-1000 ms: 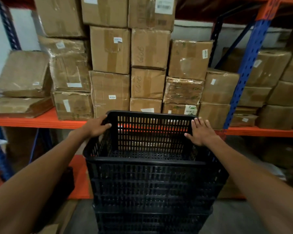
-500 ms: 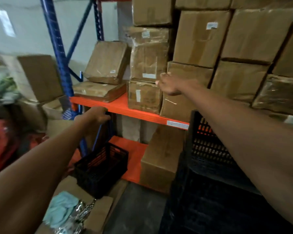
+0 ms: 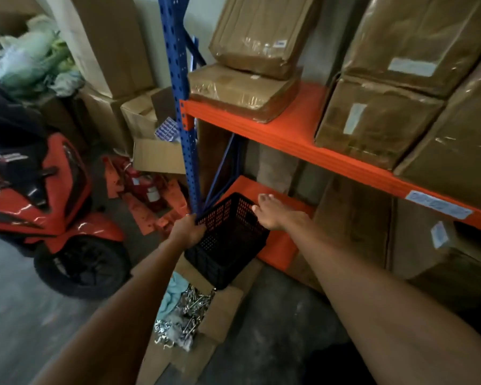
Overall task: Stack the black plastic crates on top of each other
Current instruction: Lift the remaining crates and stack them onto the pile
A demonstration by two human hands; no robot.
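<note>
Black crate [image 3: 228, 240] sits on the floor at the foot of the blue rack post [image 3: 178, 107], partly on a flat cardboard box [image 3: 222, 312] of metal bits, w/ the orange bottom shelf [image 3: 278, 240] at its 3 o'clock. Long axis runs approx 1 to 7 o'clock. Left hand [image 3: 186, 230] is nearer: fingers curled over the rim's near-left corner. Right hand [image 3: 270, 212] hovers spread open above the far-right rim, holding nothing; contact unclear. Post crowds 11 o'clock; free room lies toward 6, so I'd guess lift up and back.
</note>
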